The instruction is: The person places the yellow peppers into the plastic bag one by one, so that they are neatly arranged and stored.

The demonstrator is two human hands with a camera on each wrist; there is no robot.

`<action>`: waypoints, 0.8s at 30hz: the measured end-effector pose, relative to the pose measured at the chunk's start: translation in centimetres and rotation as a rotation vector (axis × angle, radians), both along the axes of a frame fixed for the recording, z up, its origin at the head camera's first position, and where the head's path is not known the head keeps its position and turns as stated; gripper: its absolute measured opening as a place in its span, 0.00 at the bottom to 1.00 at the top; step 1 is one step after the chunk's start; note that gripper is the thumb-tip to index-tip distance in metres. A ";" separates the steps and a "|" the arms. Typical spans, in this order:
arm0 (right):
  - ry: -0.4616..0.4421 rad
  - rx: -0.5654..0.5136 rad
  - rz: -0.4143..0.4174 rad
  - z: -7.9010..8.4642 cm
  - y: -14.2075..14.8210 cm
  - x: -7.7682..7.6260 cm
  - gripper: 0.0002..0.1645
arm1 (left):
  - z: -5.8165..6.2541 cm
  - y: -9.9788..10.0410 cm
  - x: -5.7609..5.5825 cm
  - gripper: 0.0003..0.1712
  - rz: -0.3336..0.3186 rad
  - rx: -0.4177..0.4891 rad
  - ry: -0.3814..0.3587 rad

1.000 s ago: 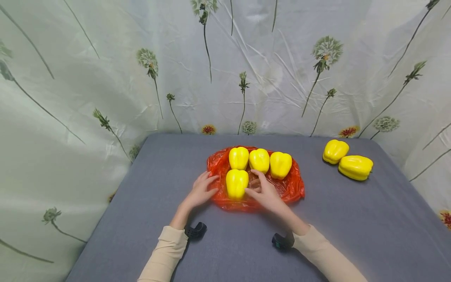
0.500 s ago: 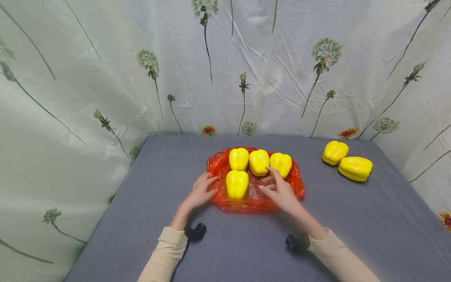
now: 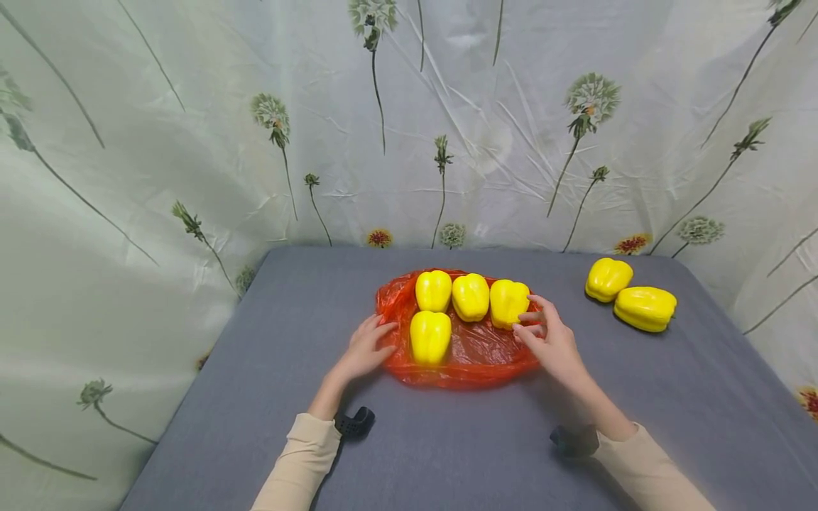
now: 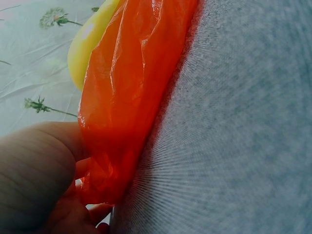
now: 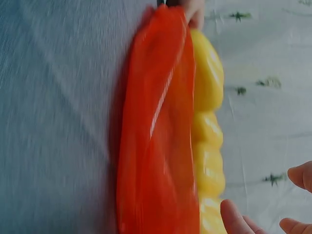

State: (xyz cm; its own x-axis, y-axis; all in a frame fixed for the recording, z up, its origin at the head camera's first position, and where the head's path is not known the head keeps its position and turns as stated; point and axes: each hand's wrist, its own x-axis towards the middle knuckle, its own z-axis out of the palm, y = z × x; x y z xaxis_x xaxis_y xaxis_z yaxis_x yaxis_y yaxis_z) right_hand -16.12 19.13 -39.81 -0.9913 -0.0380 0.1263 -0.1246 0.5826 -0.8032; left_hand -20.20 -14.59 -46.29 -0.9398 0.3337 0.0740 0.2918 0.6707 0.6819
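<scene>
A red plastic bag (image 3: pixel 473 374) lies spread on the table, its mouth facing up. Inside it are several yellow bell peppers (image 3: pixel 470 298): a row along the back and one pepper (image 3: pixel 430 338) at the front left. My left hand (image 3: pixel 362 350) touches the bag's left edge, fingers and thumb spread apart; in the left wrist view the thumb (image 4: pixel 44 151) meets the red plastic (image 4: pixel 126 97). My right hand (image 3: pixel 557 348), empty with fingers parted, hovers at the bag's right end, fingertips beside the rightmost pepper (image 3: pixel 509 303).
Two more yellow bell peppers (image 3: pixel 608 279) (image 3: pixel 645 309) lie outside the bag at the back right of the grey-covered table (image 3: pixel 255 426). A pale curtain (image 3: pixel 409 121) with a dandelion print hangs behind the table's far edge. Each wrist wears a dark camera mount (image 3: pixel 356 423).
My right hand has moved rightward, from beside the front pepper across the bag to its right end. The left hand and the peppers have stayed in place.
</scene>
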 end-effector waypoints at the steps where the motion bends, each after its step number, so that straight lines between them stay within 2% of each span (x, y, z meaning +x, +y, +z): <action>1: 0.008 0.009 -0.014 0.1 0.5 0.0 0.37 | 0.0 0.0 0.0 0.27 -0.001 0.001 0.000; 7: 0.062 0.033 -0.111 0.0 3.9 -0.3 0.37 | -0.2 -0.1 -0.2 0.27 -0.001 -0.004 0.004; 13: 0.090 0.095 -0.254 -0.2 7.2 -0.5 0.38 | -0.3 -0.1 -0.1 0.28 0.003 -0.013 -0.016; 17: 0.061 0.080 -0.341 -0.3 9.4 -0.8 0.39 | -0.3 -0.1 -0.1 0.28 0.006 -0.013 -0.022; 24: -0.041 0.002 -0.499 -1.8 13.0 -1.4 0.43 | -0.2 0.0 -0.1 0.28 0.002 -0.019 -0.011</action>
State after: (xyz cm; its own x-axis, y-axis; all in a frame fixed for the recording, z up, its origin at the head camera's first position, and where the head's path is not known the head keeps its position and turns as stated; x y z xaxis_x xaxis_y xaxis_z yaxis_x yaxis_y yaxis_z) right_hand -17.52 32.14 -41.59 -0.8926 0.4422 0.0872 0.2014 0.5644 -0.8006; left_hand -20.31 -14.62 -46.51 -0.9413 0.3327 0.0571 0.2827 0.6845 0.6720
